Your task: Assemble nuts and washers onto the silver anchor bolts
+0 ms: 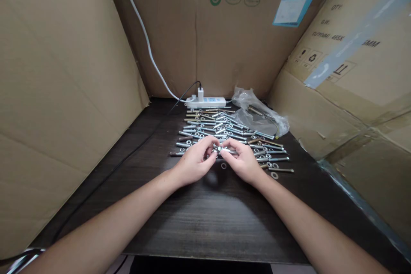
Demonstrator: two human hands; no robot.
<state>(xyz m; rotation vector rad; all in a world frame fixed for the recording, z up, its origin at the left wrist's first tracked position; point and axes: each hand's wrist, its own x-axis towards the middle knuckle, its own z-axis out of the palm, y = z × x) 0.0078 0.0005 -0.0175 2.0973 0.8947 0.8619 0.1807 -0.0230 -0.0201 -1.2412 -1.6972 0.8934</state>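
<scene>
My left hand (194,160) and my right hand (242,160) meet over the middle of a dark wooden table (205,218). Their fingertips are pinched together on one small metal bolt (219,150) held between them, with what looks like a nut on it. Beyond the hands lie several silver bolts in rows (218,128), with washers and nuts among them. A loose washer (224,165) lies on the table just under my hands, and another washer (274,175) lies to the right of my right hand.
A white power strip (207,102) with a plug and cables sits at the table's back. A crumpled clear plastic bag (261,115) lies at the back right. Cardboard boxes (64,72) wall the table on the left, back and right.
</scene>
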